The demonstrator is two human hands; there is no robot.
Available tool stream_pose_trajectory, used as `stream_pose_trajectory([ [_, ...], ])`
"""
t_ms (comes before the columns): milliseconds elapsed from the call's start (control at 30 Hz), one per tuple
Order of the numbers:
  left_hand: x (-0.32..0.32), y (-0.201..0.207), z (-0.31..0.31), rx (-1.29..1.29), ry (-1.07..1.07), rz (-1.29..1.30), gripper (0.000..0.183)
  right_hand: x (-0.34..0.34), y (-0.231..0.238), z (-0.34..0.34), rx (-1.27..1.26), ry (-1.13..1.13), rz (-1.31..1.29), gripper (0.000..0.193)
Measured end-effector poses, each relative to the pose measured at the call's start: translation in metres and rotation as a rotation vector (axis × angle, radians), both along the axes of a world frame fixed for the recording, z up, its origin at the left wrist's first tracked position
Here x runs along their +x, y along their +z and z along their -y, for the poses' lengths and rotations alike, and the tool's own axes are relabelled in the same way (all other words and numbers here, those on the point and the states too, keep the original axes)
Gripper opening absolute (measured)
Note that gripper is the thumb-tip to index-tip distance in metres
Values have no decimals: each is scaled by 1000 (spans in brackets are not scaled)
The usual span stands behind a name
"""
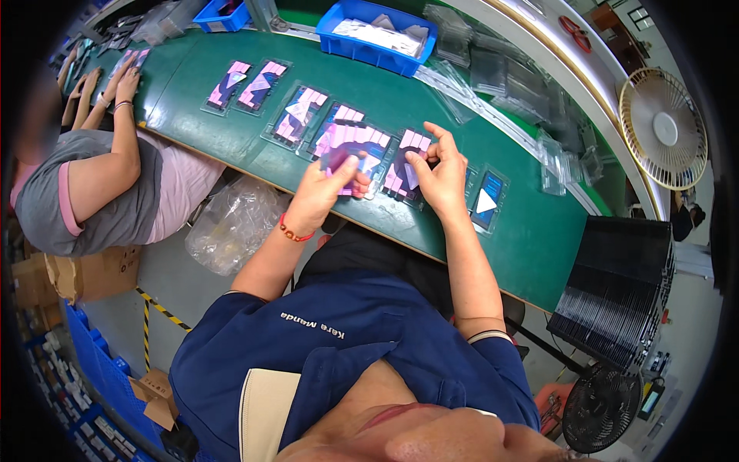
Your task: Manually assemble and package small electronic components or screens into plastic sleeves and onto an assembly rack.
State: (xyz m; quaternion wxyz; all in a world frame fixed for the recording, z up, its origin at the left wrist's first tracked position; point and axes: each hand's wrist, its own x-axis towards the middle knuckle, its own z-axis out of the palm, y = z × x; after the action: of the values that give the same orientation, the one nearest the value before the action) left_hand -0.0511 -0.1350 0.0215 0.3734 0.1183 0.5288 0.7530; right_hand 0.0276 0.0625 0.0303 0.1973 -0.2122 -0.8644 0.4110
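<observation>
My left hand (pixel 319 192), with a red beaded bracelet at its wrist, is closed on a pink-and-purple patterned flat piece (pixel 351 145), partly blurred, above the bench. My right hand (pixel 443 175) hovers at the right edge of a clear plastic tray (pixel 406 165) with pink and dark contents. Its thumb and forefinger are apart, and the other fingers are curled; whether it touches the tray I cannot tell. Just left of it lie more such trays, one (pixel 299 115) bearing a white triangular piece. A tray with blue contents (pixel 488 202) rests to the right.
Two similar trays (pixel 263 85) lie farther left on the green bench (pixel 181 85). Behind stands a blue bin (pixel 377 38) of white pieces, beside stacked clear plastic trays (pixel 493 73). A co-worker (pixel 92 177) sits left. A white fan (pixel 663 127) and a black rack (pixel 616 292) stand right.
</observation>
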Motion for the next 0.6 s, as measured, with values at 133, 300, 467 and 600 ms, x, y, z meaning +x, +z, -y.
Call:
stream_pose_trajectory([
  [133, -6, 6, 2, 156, -30, 166, 30, 9, -9, 0, 578, -86, 61, 56],
  [300, 12, 13, -15, 7, -87, 40, 28, 20, 10, 15, 730, -209, -31, 57],
  [467, 30, 8, -41, 42, -144, -65, 27, 29, -4, 17, -176, 29, -216, 48],
  [600, 29, 0, -43, 9, -200, -6, 26, 44, -7, -8, -295, -106, -293, 44],
])
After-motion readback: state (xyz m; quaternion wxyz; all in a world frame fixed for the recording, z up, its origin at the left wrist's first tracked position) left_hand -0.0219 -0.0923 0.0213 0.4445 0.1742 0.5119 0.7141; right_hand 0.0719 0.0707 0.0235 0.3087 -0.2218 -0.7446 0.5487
